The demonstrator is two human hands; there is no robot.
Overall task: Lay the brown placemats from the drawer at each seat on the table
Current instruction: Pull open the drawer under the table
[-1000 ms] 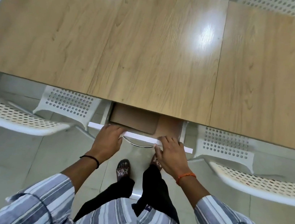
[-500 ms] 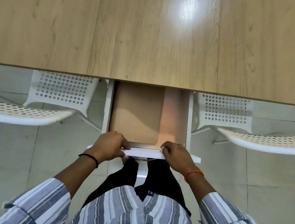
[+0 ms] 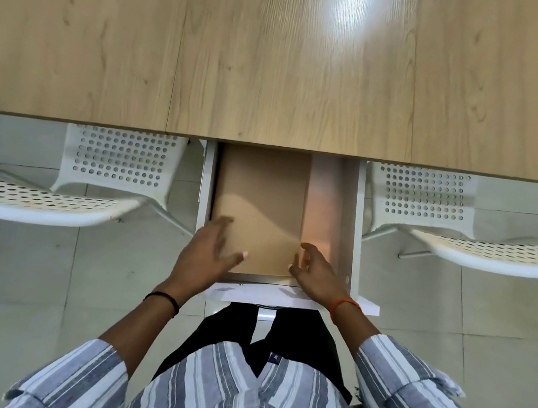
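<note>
A white drawer (image 3: pixel 353 215) stands pulled out from under the wooden table (image 3: pixel 281 60). Flat brown placemats (image 3: pixel 261 199) lie stacked inside it, filling its left and middle part. My left hand (image 3: pixel 209 250) hovers over the stack's near left corner with fingers spread and blurred. My right hand (image 3: pixel 315 269) is at the stack's near right corner, fingers loosely bent, thumb beside the mat's edge. Neither hand grips anything. The far end of the placemats is hidden under the table.
Two white perforated chairs flank the drawer: one on the left (image 3: pixel 54 194), one on the right (image 3: pixel 495 253). The drawer's white front panel (image 3: pixel 282 299) juts toward my legs. Pale floor tiles lie below.
The drawer slid further out. Both hands let go of the drawer front and moved forward over the near end of the placemats.
</note>
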